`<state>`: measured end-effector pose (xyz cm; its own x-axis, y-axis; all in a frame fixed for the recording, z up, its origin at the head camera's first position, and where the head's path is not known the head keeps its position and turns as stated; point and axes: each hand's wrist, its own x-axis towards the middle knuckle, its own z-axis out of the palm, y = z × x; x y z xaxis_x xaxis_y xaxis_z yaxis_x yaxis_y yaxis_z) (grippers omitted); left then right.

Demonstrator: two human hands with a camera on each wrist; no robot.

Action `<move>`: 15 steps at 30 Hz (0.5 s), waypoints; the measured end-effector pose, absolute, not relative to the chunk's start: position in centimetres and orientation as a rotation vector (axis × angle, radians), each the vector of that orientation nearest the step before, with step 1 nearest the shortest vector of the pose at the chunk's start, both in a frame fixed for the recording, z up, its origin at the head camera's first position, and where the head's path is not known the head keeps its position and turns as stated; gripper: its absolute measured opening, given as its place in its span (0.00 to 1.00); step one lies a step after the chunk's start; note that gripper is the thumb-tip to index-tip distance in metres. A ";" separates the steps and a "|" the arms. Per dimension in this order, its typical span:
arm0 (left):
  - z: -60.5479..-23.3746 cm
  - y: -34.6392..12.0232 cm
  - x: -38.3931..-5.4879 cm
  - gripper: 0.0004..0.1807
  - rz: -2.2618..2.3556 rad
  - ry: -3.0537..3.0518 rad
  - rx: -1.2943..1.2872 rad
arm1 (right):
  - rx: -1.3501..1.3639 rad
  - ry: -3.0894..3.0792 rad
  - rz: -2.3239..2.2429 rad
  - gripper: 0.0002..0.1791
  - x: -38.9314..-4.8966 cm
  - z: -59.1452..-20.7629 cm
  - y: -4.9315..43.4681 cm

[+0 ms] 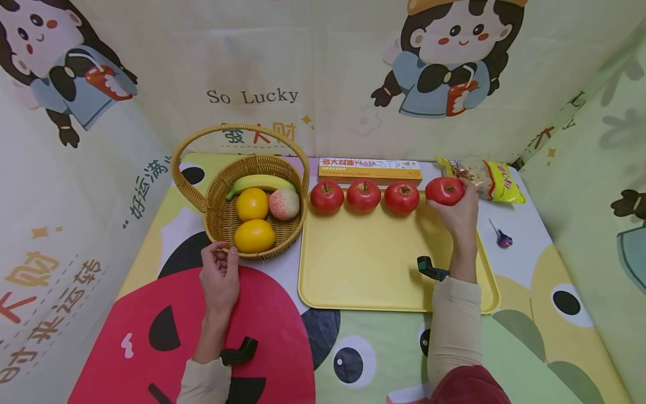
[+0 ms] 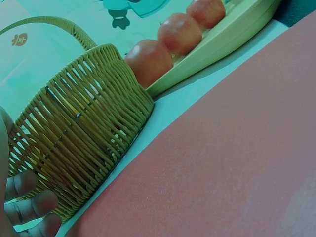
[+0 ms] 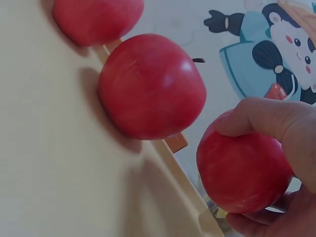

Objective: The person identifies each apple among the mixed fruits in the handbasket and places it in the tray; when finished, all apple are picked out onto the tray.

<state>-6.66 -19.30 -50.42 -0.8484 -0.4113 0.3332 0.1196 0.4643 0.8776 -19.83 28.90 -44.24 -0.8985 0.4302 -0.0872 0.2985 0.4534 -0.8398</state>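
My right hand [image 1: 456,216] grips a red apple [image 1: 444,191] over the far right corner of the yellow tray [image 1: 363,269]; the right wrist view shows the thumb across the apple [image 3: 244,170] and fingers beneath it. Three more red apples [image 1: 364,195] stand in a row along the tray's far edge. Left of the tray is a wicker basket [image 1: 214,196] with a tall handle. My left hand [image 1: 220,278] holds its near rim between thumb and fingers. Inside lie a banana [image 1: 262,183], an orange [image 1: 252,204], a peach [image 1: 284,203] and a yellow-orange fruit [image 1: 254,236].
Behind the apples lies a pasta box [image 1: 370,171]. A yellow snack bag [image 1: 499,182] is at the back right, just beyond my right hand. A wrapped lollipop [image 1: 503,238] lies right of the tray. Printed cloth walls [image 1: 343,84] enclose the table's back and sides.
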 end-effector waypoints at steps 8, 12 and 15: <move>-50.5 -19.3 -6.7 0.17 -1.382 -2.216 0.264 | -0.664 -2.635 1.419 0.58 -20.1 -45.1 29.2; -50.5 -19.3 -6.7 0.17 -1.384 -2.214 0.260 | -0.663 -2.664 1.383 0.58 -20.2 -45.6 29.3; -50.4 -19.3 -6.7 0.18 -1.384 -2.215 0.260 | -0.659 -2.678 1.369 0.59 -20.3 -46.0 29.5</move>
<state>-6.72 -19.31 -50.45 -0.8510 -0.4171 0.3192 0.1040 0.4619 0.8808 -20.29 29.46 -45.95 -0.9066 0.3997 -0.1355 0.3439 0.5135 -0.7861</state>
